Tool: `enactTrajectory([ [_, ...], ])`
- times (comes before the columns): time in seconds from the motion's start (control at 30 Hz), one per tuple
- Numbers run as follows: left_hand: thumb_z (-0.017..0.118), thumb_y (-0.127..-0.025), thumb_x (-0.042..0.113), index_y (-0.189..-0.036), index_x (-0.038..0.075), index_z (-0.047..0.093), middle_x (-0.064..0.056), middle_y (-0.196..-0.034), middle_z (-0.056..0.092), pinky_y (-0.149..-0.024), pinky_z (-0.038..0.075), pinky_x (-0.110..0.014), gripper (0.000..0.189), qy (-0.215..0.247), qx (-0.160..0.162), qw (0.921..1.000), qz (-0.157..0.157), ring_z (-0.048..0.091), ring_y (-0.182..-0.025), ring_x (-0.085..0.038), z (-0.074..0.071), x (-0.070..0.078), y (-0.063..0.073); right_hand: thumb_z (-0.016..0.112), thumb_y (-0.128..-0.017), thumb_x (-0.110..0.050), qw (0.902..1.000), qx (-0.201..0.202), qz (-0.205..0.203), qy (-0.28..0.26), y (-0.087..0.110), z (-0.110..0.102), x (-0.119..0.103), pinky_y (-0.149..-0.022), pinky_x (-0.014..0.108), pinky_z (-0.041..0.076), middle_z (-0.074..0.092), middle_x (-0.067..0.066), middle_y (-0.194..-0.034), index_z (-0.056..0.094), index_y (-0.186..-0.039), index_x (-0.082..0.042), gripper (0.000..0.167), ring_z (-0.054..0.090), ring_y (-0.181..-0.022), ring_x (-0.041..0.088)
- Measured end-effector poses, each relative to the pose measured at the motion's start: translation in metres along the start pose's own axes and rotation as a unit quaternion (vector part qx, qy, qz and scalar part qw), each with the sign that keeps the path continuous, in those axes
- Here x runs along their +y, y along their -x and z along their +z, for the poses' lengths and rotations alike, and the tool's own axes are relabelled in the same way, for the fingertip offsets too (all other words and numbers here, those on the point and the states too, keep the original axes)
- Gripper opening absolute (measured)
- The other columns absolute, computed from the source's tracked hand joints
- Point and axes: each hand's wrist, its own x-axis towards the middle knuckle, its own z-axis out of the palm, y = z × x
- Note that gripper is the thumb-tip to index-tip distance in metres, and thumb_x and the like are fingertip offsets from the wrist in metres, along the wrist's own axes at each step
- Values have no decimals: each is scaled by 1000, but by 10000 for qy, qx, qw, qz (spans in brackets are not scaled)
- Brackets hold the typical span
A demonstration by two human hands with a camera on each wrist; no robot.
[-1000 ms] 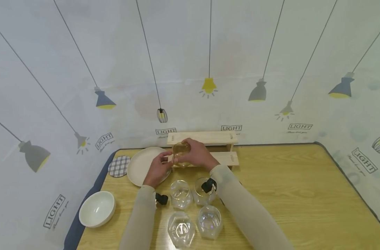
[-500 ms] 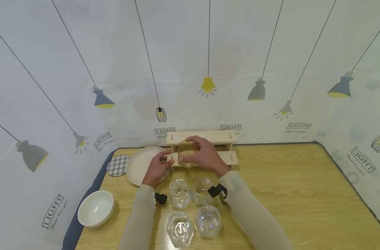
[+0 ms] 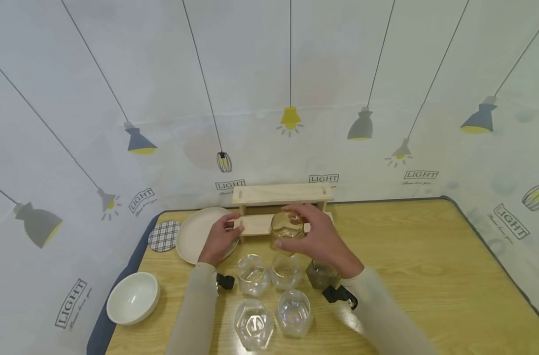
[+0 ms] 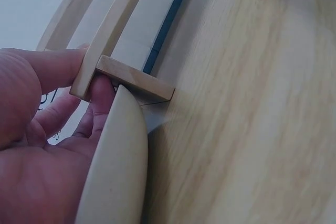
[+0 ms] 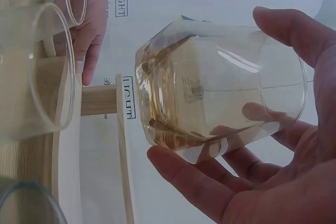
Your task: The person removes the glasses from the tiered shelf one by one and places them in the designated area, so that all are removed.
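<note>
My right hand [image 3: 326, 238] holds an amber-tinted glass [image 3: 287, 225] by its sides, in front of a two-tier wooden rack. In the right wrist view the glass [image 5: 210, 85] is see-through with a faceted base, thumb and fingers around it. My left hand [image 3: 219, 241] pinches the left end of the rack's lower board [image 3: 257, 226]; in the left wrist view, thumb above and fingers below the board [image 4: 113, 30]. Under the left hand lies a beige plate [image 3: 191, 237]. Several clear glasses [image 3: 253, 276] stand before the rack, with a smoky grey glass [image 3: 321, 276] below my right wrist.
A white bowl [image 3: 133, 298] stands at the table's left edge. Behind it is a round checked coaster [image 3: 164, 236] beside the plate. The rack's upper board [image 3: 282, 193] is close to the lamp-printed wall [image 3: 260, 123].
My right hand has carried the amber glass rightward and toward me, off the rack's left part. The smoky grey glass has come into sight. The left hand keeps its place on the rack.
</note>
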Motion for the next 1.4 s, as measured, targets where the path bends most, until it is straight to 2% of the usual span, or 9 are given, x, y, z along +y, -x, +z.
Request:
enactTrajectory([
  [0.2,72,-101,24,-147,17,60,-18,-142,62,-112,49,-51,48,25,-31,10000,-25,61,-131,-35,0,3,4,95,-77,-42,9986,148,-447,241,33,-12,3,-77,32,61,66,0,-135,64,-141,-30,72,67,-116,24],
  [0.37,72,-102,26,-147,18,59,-16,-143,62,-111,49,-51,48,-4,-46,10000,-12,60,-131,-35,1,3,6,95,-77,-39,9982,131,-546,194,63,-17,11,-75,32,62,67,-4,-129,63,-140,-33,71,65,-113,22],
  [0.53,72,-102,26,-146,19,60,-15,-141,63,-110,50,-49,47,-1,-22,10000,12,61,-129,-33,0,1,5,95,-78,-34,9961,202,-817,259,90,-17,18,-68,29,61,67,0,-123,63,-140,-29,70,67,-100,24],
  [0.63,72,-102,26,-146,17,60,-15,-140,63,-109,51,-48,47,24,-36,10000,9,61,-128,-32,0,1,5,94,-80,-33,9962,162,-838,197,105,-16,24,-69,28,62,67,2,-123,62,-141,-29,69,68,-99,22],
  [0.77,72,-102,26,-147,17,60,-15,-140,63,-108,51,-48,48,4,-18,10000,10,62,-128,-32,-1,0,7,95,-79,-32,9969,164,-734,212,123,-13,34,-69,28,63,67,2,-122,61,-142,-32,72,69,-100,21],
  [0.9,72,-102,26,-147,17,60,-15,-140,64,-108,51,-49,48,25,-8,10000,12,62,-127,-33,-1,-1,9,97,-77,-32,9981,294,-418,338,141,-9,43,-69,28,62,66,-1,-124,61,-140,-35,73,68,-102,19],
  [1.03,73,-101,26,-146,17,60,-15,-140,64,-109,50,-49,48,32,5,10000,14,62,-128,-33,-2,-3,10,98,-75,-33,9987,311,-215,327,154,-3,56,-72,29,62,66,-3,-125,64,-139,-26,72,68,-105,16],
  [1.17,73,-101,25,-146,17,60,-15,-140,65,-108,51,-48,47,0,50,10000,12,62,-127,-32,-3,-5,11,99,-74,-32,9999,136,40,21,161,4,69,-77,29,64,65,-4,-126,64,-140,-18,76,67,-109,13],
  [1.4,72,-102,26,-147,17,59,-15,-139,64,-104,54,-43,48,53,-14,10000,-27,63,-125,-31,-1,-3,13,97,-75,-42,9978,-14,665,78,165,11,83,-80,33,62,64,-5,-127,63,-140,-23,75,65,-115,21],
])
